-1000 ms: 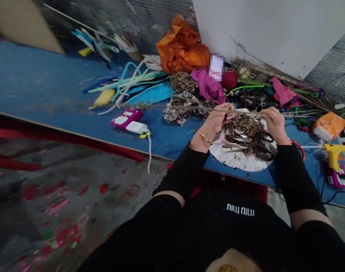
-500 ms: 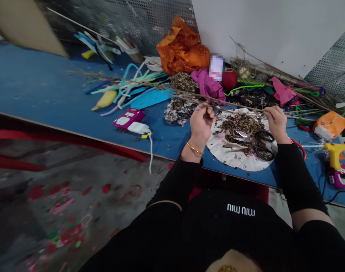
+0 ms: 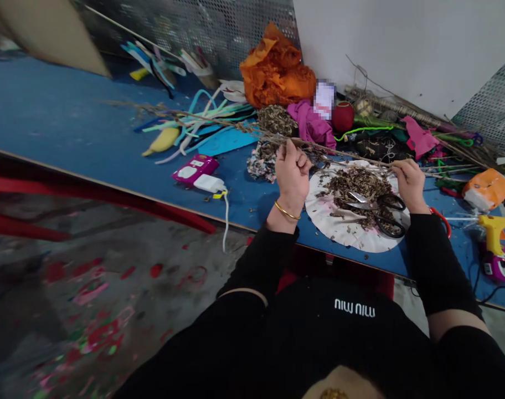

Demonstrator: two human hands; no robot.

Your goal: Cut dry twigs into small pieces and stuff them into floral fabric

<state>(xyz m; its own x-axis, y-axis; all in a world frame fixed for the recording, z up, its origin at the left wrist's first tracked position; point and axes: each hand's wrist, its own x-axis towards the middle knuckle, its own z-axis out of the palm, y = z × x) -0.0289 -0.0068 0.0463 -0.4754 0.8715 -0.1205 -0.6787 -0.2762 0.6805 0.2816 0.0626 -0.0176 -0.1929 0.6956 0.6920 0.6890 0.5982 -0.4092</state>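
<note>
A long dried plant stalk (image 3: 249,129) runs across the table, its leafy end reaching left. My right hand (image 3: 409,182) pinches the stalk's right end between thumb and fingers. My left hand (image 3: 293,173), with a gold bangle at the wrist, is closed at the stalk farther left; the curled fingers hide the exact grip. Between my hands lies a round white cloth (image 3: 333,235) bearing a heap of crumbled dried leaves (image 3: 356,183). Black-handled scissors (image 3: 390,226) rest on the heap, blades partly apart.
Behind are orange crumpled paper (image 3: 275,72), purple cloth (image 3: 308,122) and a red ball (image 3: 343,116). Left lie a purple box (image 3: 194,168) with a white cable and a yellow banana-shaped item (image 3: 163,141). A yellow glue gun (image 3: 493,233) stands right, near the table edge.
My left hand has turned and risen to the stalk, fingers now curled; the dark leaf bits seen in its palm no longer show. My right hand keeps its pinch. The view has shifted slightly.
</note>
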